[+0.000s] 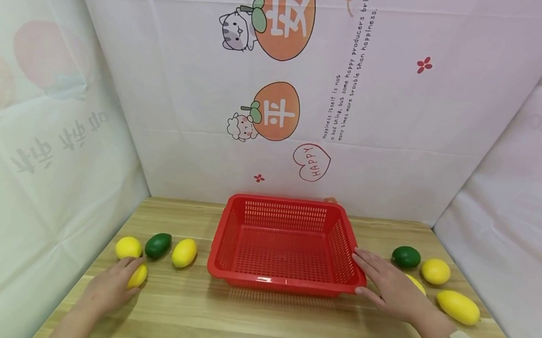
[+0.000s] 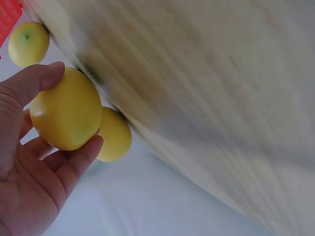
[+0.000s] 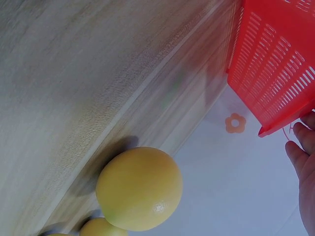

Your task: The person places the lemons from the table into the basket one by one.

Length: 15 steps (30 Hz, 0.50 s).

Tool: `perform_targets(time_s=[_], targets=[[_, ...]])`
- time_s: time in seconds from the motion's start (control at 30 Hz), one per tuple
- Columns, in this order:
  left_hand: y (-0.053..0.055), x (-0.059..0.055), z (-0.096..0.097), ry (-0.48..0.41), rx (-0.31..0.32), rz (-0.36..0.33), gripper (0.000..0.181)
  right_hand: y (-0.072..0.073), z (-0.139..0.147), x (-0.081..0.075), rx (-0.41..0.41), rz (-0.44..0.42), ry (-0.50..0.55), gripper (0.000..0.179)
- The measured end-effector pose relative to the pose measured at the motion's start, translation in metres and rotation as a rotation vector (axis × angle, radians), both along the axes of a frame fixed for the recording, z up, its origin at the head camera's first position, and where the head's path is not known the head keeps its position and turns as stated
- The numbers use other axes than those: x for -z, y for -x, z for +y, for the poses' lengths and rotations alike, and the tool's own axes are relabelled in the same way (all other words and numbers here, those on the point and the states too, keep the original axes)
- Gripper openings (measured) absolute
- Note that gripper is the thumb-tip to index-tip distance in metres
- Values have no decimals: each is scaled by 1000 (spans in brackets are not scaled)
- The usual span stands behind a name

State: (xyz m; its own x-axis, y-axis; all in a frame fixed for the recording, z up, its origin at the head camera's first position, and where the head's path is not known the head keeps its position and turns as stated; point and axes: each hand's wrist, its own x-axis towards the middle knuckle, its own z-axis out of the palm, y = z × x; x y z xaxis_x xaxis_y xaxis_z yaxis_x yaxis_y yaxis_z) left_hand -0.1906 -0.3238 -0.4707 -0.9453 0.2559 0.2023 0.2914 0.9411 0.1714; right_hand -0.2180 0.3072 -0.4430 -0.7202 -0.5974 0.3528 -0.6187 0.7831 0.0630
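My left hand grips a yellow lemon at the left of the table. In the left wrist view the thumb and fingers wrap the lemon from both sides. A second lemon, a dark green fruit and another lemon lie just beyond that hand. My right hand touches the right rim of a red plastic basket, its fingers fairly straight. Nothing lies inside the basket. The right wrist view shows the fingertips against the basket's edge.
To the right of the basket lie a dark green fruit, a lemon, a yellow fruit partly hidden by my right hand, and a long yellow fruit. White printed cloth walls the wooden table at the back and sides.
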Motion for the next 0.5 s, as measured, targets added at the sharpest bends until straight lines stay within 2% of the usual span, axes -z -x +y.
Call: perform_targets(time_s=[0.23,0.5], targets=[[-1,-7,4,25,11,40,62,0,0,0,-3,0,6,66],[1,-15,11,32,44,74,64,0,0,1,3,-3,6,67]])
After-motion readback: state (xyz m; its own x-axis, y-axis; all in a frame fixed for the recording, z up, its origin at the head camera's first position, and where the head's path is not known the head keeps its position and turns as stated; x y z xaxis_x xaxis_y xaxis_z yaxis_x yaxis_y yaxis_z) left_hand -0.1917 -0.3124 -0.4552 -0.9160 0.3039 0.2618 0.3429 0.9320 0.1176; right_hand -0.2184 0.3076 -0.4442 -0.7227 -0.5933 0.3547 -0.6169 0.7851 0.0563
